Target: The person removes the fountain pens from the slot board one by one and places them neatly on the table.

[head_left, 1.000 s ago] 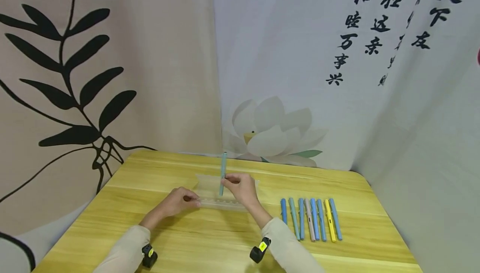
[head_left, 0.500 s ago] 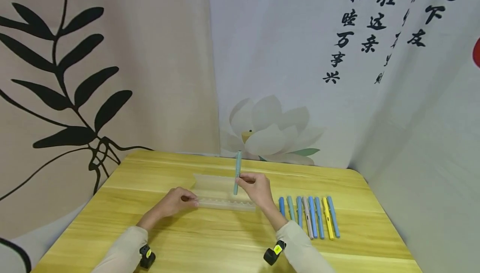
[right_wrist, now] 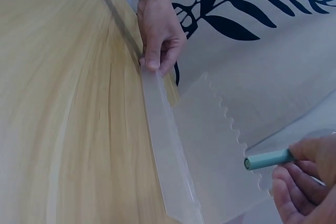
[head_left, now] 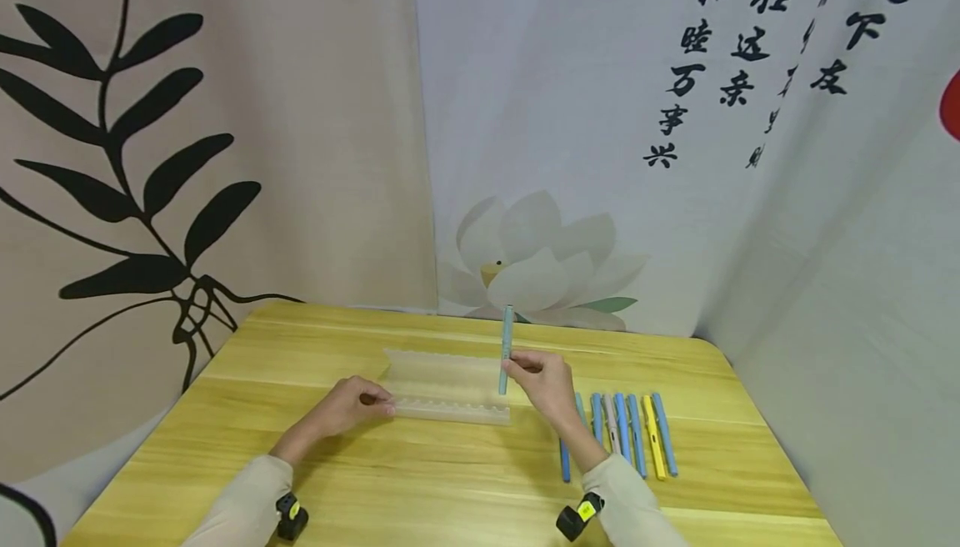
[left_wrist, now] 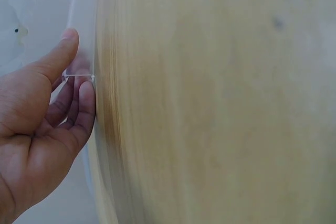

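Observation:
A clear plastic rack (head_left: 453, 412) with scalloped, notched edges rests on the wooden table. My left hand (head_left: 351, 403) pinches the rack's left end; in the left wrist view the thumb (left_wrist: 64, 51) lies on one side of the clear edge and curled fingers on the other. Near the rack's right end, my right hand (head_left: 546, 382) holds a light teal pen (head_left: 507, 337) upright between thumb and fingers. The right wrist view shows that pen's round end (right_wrist: 248, 163) over the rack's scalloped back panel (right_wrist: 207, 145).
To the right, several pens lie roughly side by side: blue ones (head_left: 665, 439), a yellow one (head_left: 653, 439), a greyish one (head_left: 612, 424). My right forearm overlaps part of this row. A printed curtain (head_left: 337, 155) hangs behind the table (head_left: 420, 489).
My right hand has moved to the right along the rack, carrying the teal pen upright. The left hand keeps its grip on the rack's left end. The head view has shifted slightly.

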Action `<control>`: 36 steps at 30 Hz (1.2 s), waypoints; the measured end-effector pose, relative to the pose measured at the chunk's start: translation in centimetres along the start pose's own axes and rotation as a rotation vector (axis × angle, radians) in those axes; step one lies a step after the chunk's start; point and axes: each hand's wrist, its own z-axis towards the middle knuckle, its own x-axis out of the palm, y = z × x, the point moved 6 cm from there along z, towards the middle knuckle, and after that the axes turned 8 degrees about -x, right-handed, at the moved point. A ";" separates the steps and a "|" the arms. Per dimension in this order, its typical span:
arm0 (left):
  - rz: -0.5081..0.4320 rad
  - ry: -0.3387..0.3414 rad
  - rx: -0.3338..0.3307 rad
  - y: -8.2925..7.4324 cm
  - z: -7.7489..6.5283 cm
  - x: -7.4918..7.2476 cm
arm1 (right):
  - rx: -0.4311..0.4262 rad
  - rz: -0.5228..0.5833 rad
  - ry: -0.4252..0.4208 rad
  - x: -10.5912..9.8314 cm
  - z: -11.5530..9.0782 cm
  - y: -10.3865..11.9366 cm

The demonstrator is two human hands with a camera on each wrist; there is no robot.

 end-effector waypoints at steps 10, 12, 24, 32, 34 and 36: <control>0.007 0.005 0.006 0.0 0.0 0.1 | 0.047 -0.027 -0.045 -2.7 -0.8 -0.9; 0.001 0.011 0.006 0.0 0.0 0.1 | 0.068 -0.031 -0.055 -3.3 -1.0 -1.2; -0.015 0.022 -0.001 0.0 0.0 0.1 | 0.123 -0.076 -0.089 -6.9 -2.2 -2.7; -0.011 0.019 -0.003 -0.1 0.0 0.1 | 0.143 -0.109 -0.103 -9.6 -3.2 -3.9; -0.009 0.017 -0.004 -0.1 0.0 0.1 | 0.154 -0.113 -0.108 -10.3 -3.4 -4.2; -0.009 0.016 -0.002 -0.1 0.0 0.1 | 0.167 -0.130 -0.116 -10.8 -3.6 -4.4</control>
